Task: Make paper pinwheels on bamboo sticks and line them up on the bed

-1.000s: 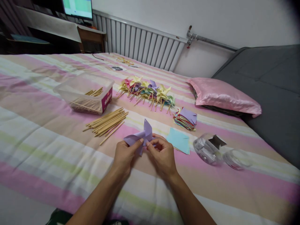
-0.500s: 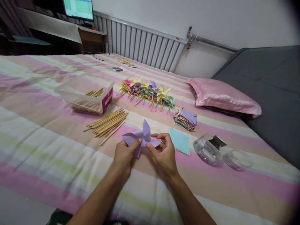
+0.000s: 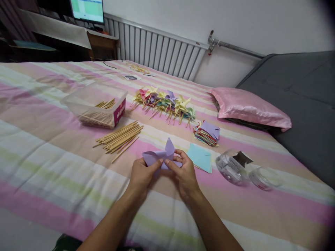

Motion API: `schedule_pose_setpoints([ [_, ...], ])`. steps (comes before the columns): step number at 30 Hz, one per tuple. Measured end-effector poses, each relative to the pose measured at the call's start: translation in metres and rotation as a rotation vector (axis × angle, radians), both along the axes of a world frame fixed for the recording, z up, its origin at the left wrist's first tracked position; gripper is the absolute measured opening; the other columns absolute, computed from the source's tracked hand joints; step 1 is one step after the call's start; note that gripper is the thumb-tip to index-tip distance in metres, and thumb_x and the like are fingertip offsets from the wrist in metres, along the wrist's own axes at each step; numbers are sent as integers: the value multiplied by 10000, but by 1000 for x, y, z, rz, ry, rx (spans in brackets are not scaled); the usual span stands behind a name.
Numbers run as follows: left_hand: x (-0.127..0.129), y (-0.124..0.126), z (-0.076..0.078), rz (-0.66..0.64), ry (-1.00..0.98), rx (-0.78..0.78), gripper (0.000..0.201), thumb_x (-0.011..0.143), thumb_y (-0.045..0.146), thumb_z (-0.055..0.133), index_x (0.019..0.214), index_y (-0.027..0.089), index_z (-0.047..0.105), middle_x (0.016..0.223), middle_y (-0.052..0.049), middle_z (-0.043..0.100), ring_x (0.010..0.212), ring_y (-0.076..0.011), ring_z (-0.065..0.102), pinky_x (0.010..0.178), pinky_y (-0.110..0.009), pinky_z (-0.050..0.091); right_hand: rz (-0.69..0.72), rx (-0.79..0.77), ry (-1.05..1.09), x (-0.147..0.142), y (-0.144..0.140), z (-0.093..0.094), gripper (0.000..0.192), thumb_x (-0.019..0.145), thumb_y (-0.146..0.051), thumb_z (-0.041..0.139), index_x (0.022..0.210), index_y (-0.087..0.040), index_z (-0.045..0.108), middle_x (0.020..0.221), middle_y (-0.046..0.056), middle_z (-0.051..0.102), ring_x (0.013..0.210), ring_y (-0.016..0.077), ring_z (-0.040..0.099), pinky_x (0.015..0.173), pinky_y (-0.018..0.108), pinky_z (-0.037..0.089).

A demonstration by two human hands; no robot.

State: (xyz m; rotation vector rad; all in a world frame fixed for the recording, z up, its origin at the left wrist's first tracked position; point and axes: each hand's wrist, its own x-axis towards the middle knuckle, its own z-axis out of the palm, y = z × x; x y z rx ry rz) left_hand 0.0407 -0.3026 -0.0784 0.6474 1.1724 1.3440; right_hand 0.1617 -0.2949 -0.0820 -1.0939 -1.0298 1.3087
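Purple pinwheel (image 3: 161, 157) lower, flatter than before

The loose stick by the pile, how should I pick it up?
Pinch the loose stick near its middle, coming straight down from above. It lies flat on the bedspread, a little apart from the pile of sticks, so your fingers fit either side of its thin shaft.

matt paper pinwheel (image 3: 162, 157); wooden sticks (image 3: 119, 137); glossy satin pillow (image 3: 248, 108)
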Motion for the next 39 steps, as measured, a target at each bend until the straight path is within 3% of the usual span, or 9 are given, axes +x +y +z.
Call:
schedule_pose_setpoints([
  [5, 0, -1, -1, -48, -5, -2, 220, 549, 242, 786, 705, 103, 719, 614, -36, 669, 560, -130, 557, 568, -234, 421, 20, -31, 40, 0, -2, 6, 396, 646, -255, 741, 989, -196, 550, 758, 7, 673, 640, 142, 628, 645, 266, 485],
  [8, -4, -1, 3, -153, -58, -1, 274, 545, 238, 796, 775, 109, 720, 661, -46, 681, 603, -149, 587, 614, -251, 447, 48, -64, 47, 6, 0, 9, 432, 621, -260, 759, 993, -191, 550, 740, 6, 676, 622, 146, 632, 633, 265, 481],
  [12, -16, -1, 11, -300, -126, -54, 299, 605, 309, 770, 834, 125, 713, 697, -65, 686, 612, -161, 607, 602, -254, 452, 163, -125, 1, 20, 6, 9, 465, 598, -265, 772, 1002, -188, 557, 754, 14, 687, 640, 158, 643, 646, 272, 478],
  [16, -24, 1, 17, -379, -69, -43, 331, 669, 380, 709, 878, 123, 719, 707, -88, 685, 629, -181, 613, 579, -257, 435, 262, -149, -53, 32, 10, 10, 476, 579, -250, 770, 997, -176, 555, 755, 21, 688, 629, 165, 643, 632, 281, 484],
  [23, -15, 3, 14, -393, 174, -20, 203, 514, 277, 768, 593, 107, 690, 545, -53, 626, 490, -135, 524, 479, -217, 349, 377, -143, -258, 38, 10, 14, 491, 570, -199, 730, 1028, -193, 552, 670, -28, 650, 558, 149, 620, 557, 274, 496],
  [29, -15, 2, 8, -467, 332, 55, 112, 550, 205, 688, 497, 139, 614, 453, 15, 495, 432, -90, 405, 435, -200, 252, 404, -100, -384, 36, 5, 18, 472, 591, -139, 675, 1041, -198, 550, 667, -43, 626, 554, 127, 605, 533, 237, 478],
  [32, -17, 3, 3, -519, 365, 94, 126, 575, 189, 659, 473, 149, 598, 439, 31, 451, 419, -75, 340, 428, -210, 212, 407, -63, -426, 37, 4, 17, 485, 583, -123, 667, 1048, -203, 552, 661, -44, 620, 551, 123, 598, 509, 219, 464],
  [39, -20, 2, -3, -601, 366, 112, 69, 595, 164, 620, 555, 149, 674, 484, 6, 527, 417, -84, 363, 425, -218, 219, 423, 30, -496, 37, 1, 16, 530, 588, -121, 675, 1091, -217, 538, 656, -42, 627, 539, 115, 587, 518, 217, 456],
])
